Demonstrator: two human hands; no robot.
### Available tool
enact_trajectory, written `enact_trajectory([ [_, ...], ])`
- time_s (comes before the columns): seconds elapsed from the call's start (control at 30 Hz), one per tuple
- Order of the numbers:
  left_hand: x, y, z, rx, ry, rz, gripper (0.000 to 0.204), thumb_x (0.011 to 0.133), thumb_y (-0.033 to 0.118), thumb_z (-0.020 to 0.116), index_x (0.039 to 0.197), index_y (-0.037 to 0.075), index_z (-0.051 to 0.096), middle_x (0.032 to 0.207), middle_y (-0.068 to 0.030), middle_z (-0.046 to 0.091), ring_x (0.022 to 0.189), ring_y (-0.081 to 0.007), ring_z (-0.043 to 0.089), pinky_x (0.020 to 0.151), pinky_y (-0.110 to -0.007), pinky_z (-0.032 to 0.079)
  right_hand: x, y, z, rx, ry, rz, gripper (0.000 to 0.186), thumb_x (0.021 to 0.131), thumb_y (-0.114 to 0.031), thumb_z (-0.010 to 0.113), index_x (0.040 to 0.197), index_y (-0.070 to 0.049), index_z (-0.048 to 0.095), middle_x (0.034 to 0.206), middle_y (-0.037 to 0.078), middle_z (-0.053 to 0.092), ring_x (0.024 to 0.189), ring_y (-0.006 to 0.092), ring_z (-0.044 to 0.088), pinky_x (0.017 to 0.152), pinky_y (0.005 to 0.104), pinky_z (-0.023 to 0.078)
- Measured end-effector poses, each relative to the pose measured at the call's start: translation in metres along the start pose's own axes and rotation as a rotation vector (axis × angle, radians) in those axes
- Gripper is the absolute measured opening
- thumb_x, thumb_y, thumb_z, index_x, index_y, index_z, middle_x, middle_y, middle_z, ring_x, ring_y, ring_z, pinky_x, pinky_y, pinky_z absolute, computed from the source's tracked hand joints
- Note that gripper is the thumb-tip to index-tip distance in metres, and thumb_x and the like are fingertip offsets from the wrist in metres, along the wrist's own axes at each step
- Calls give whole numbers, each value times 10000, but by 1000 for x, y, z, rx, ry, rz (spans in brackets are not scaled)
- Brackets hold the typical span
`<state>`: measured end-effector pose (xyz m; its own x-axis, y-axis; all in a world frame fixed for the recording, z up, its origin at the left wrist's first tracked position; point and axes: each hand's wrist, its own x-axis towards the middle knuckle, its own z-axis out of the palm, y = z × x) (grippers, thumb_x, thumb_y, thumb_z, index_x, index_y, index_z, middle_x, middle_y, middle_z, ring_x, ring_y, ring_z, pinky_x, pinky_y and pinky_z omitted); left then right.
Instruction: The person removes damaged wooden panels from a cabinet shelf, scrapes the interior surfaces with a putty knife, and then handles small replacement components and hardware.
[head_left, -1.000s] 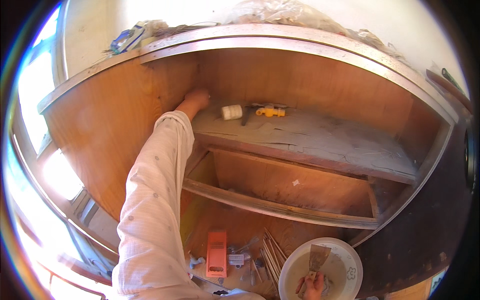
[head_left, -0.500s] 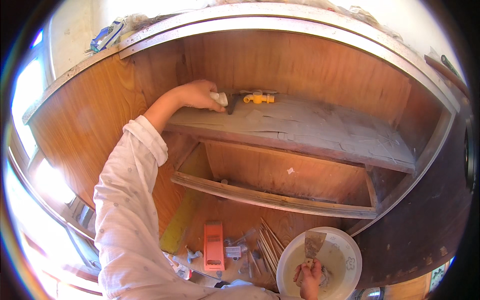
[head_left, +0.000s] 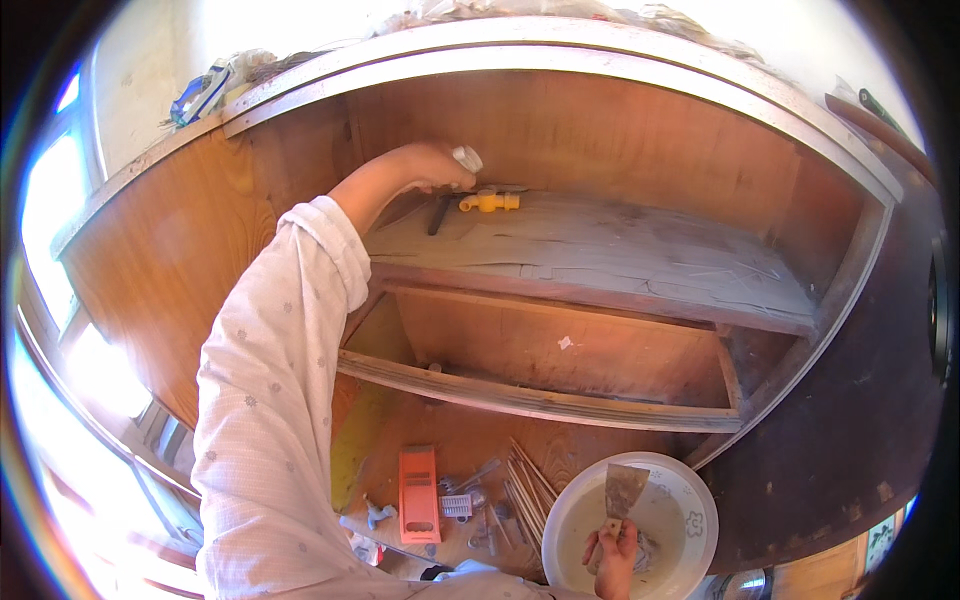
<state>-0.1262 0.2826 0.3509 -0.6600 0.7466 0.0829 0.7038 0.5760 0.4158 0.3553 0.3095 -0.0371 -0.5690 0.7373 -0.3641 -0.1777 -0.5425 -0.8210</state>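
My left hand (head_left: 432, 167) reaches into the cabinet above the dusty grey shelf (head_left: 600, 245). It is closed around a small white cylindrical object (head_left: 467, 158), partly hidden by the fingers. Just beside and below that hand, a yellow valve fitting (head_left: 490, 201) lies on the shelf, with a dark narrow strip-like thing (head_left: 438, 215) to its left. Low on the right, my right hand (head_left: 615, 555) grips a putty knife (head_left: 626, 488) by its handle, its stained blade pointing up. Beneath it is a white basin (head_left: 708, 510) with greyish water and a crumpled cloth (head_left: 648, 552).
Below the shelf runs an open wooden drawer compartment (head_left: 560, 345). On the cabinet bottom lie an orange grater (head_left: 419, 495), a small grey grater plate (head_left: 456, 506), several thin sticks (head_left: 528, 490) and small odds and ends. Plastic bags (head_left: 215, 85) rest on the cabinet top.
My left hand has lifted off the shelf with the white object and moved right toward the back panel, baring the dark strip. My right hand still holds the putty knife over the basin.
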Motion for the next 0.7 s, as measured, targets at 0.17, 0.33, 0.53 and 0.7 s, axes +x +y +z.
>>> enact_trajectory([
  [0.17,3,15,15,10,101,252,483,652,191,686,1087,23,560,945,-117,613,889,-219,584,761,-313,469,-1,0,-7,-263,14,-16,288,865,-103,498,1149,-130,456,662,25,546,422,81,409,370,210,329],
  [0.33,7,30,36,278,124,305,569,647,146,684,1179,27,523,1043,-151,609,953,-259,577,794,-323,461,-4,7,0,-6,55,-17,229,868,-109,502,1095,-127,484,640,17,530,402,76,388,362,204,311],
  [0.53,3,29,29,178,-14,229,658,622,158,711,1224,15,490,1096,-185,595,984,-297,578,833,-333,461,-24,-11,26,-234,-18,-208,200,843,-53,458,1041,-40,433,670,78,533,471,145,483,418,255,394],
  [0.7,4,18,36,271,128,222,648,623,162,735,1202,-1,494,1043,-168,607,961,-264,579,826,-328,461,-20,2,17,-110,5,-182,184,842,-47,468,1019,-40,418,661,92,539,447,154,480,407,263,393],
])
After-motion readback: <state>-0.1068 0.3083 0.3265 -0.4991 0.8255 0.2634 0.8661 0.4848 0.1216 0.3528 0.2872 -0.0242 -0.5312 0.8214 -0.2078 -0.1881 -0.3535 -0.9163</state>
